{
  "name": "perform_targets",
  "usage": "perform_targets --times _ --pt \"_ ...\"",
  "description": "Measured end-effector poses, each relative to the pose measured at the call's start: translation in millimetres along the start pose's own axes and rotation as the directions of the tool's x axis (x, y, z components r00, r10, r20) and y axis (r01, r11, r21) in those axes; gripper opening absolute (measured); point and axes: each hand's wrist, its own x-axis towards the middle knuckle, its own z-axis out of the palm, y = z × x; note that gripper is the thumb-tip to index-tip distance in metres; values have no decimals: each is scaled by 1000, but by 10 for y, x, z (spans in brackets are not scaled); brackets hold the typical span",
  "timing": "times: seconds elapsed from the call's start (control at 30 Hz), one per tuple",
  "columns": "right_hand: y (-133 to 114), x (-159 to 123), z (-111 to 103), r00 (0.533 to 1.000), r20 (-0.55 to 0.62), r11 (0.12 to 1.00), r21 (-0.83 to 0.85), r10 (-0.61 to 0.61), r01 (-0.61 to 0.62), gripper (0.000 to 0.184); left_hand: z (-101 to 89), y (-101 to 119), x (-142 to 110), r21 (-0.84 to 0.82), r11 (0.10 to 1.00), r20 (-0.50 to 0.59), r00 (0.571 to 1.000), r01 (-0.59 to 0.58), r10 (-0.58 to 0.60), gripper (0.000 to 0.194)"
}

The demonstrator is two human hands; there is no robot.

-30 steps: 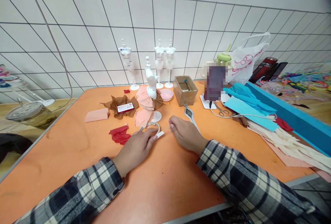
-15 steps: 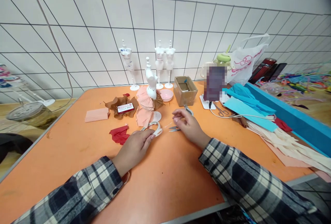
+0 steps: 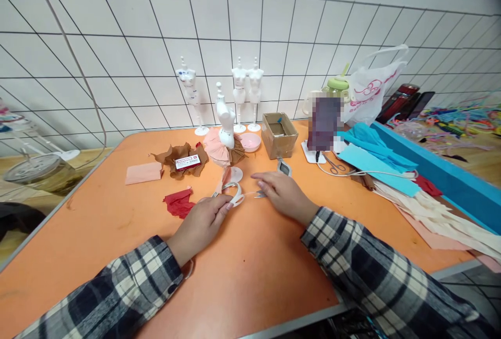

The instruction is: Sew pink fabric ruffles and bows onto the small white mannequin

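My left hand [image 3: 201,221] is closed on a looped white roll of tape [image 3: 236,193], and a thin translucent strand runs from it to the right. My right hand [image 3: 287,195] is curled with its index finger stretched leftward. Slim metal blades of thread snips [image 3: 259,194] poke out under its thumb; the lower fingers are hidden. Past its knuckles lies a grey tool end [image 3: 284,167]. A white mini mannequin [image 3: 226,120] in a pink and brown ruffled skirt [image 3: 219,147] leans behind the left hand. Red crepe paper [image 3: 178,203] lies left of that hand.
Several white mannequins [image 3: 190,94] stand by the tiled wall. A cardboard box [image 3: 279,135] and a pink bowl [image 3: 250,142] sit at the back. A small labelled box [image 3: 188,162] rests on brown crepe paper [image 3: 166,157]. Scissors [image 3: 336,167], a cable and blue sheets [image 3: 379,170] lie right.
My right hand has opened from a fist and moved slightly left over the snips, whose blades came into view. The white tape loop turned upright, and the pink paper behind it looks narrower.
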Motion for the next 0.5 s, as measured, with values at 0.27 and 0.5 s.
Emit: perform_targets --times 0.27,0.5 --pt "307 -12 -120 958 201 936 -325 206 -134 15 10 -21 -9 -116 991 -51 996 65 -71 36" --pt "2 -47 9 960 180 961 135 215 -241 17 -26 47 -9 -262 954 -52 984 149 -168 34"
